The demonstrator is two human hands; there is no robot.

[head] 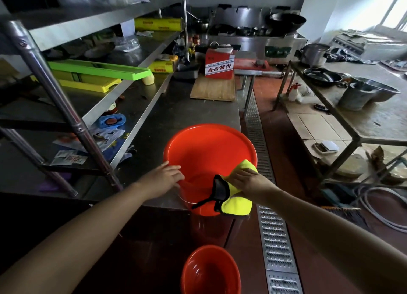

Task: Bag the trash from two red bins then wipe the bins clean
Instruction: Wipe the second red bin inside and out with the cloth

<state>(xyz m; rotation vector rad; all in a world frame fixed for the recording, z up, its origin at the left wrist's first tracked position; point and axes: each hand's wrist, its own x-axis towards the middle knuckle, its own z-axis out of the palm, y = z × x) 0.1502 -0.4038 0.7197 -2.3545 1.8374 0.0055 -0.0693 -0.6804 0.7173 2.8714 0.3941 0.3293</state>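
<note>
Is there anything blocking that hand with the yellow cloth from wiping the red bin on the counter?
Nothing visible does. The right hand already presses the yellow cloth over the bin rim, beside its black handle; the left hand rests on the opposite rim.
</note>
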